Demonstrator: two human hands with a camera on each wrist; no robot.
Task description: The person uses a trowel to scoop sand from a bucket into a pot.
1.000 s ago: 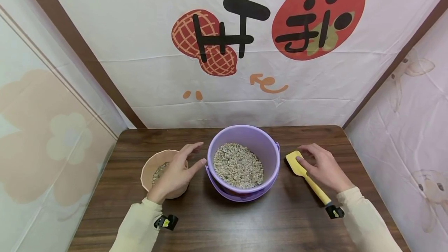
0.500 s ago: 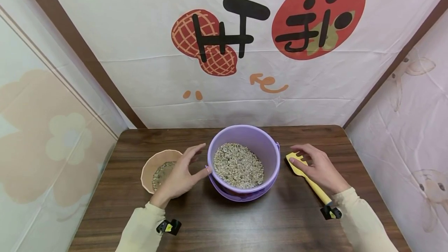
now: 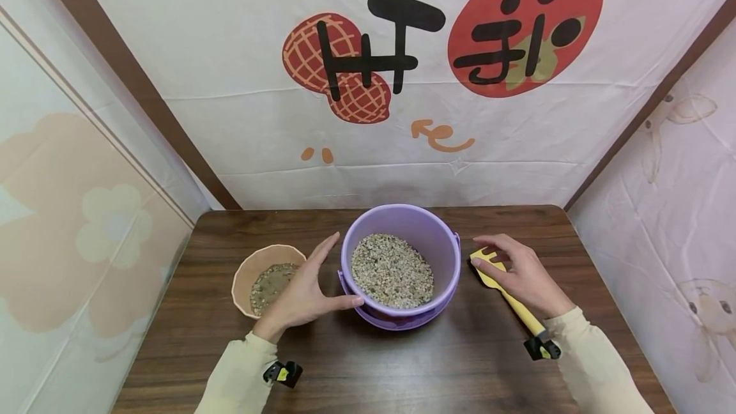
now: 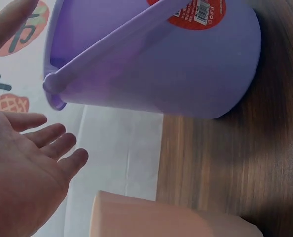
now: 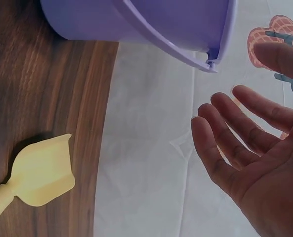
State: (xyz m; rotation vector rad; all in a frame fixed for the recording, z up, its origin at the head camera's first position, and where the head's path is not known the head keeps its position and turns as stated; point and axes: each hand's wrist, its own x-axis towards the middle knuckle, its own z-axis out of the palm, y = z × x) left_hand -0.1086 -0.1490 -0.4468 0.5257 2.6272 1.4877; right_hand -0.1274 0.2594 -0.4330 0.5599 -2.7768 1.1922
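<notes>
A purple bucket stands upright mid-table, part filled with coarse pale grit; its handle hangs down at the front. Fingers apart, my left hand hovers left of the bucket, its thumb overlapping the rim in the head view; whether it touches cannot be told. My right hand is held in the air right of the bucket, fingers slightly bent, holding nothing. Below it a yellow toy shovel lies on the table, partly hidden by the hand in the head view.
Left of the bucket stands a peach-coloured tub with some grit in it, partly behind my left hand. The brown wooden table ends at a printed white cloth at the back. More cloth hangs on both sides.
My left hand has shifted right, from over the tub to the bucket's side, and its thumb has spread. The right hand has drifted slightly left. Bucket, tub and shovel stay in place.
</notes>
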